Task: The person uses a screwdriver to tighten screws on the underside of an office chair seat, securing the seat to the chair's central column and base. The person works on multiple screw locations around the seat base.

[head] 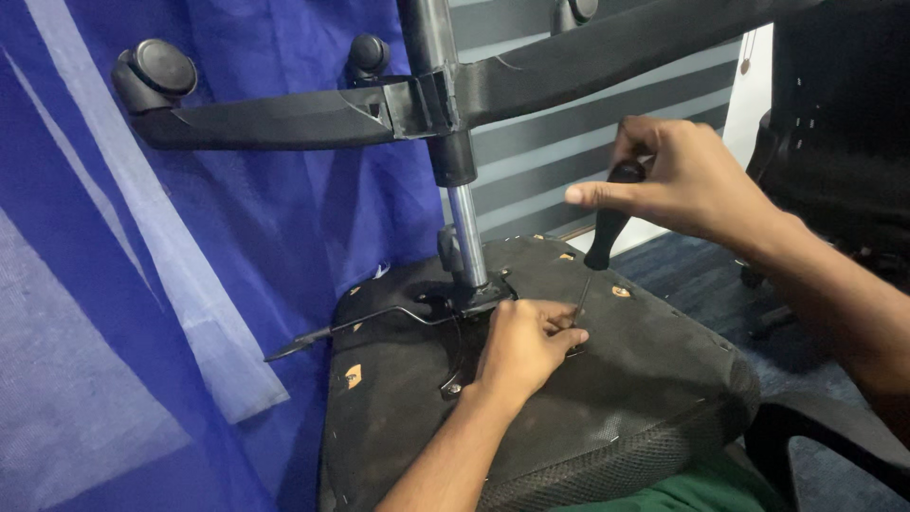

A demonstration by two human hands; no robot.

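Your right hand (687,180) is closed around the black handle of a screwdriver (607,223), which stands nearly upright, tilted slightly, above the upturned chair seat (607,389). Its thin shaft runs down to the seat's underside just right of the gas-lift column (466,232). Your left hand (526,341) rests on the seat, fingers curled and pinched at the tip, nearer the fastening point; the screw itself is hidden.

Likely an office: grey striped partition wall (569,142), dark carpet floor (692,275), another chair (834,142).
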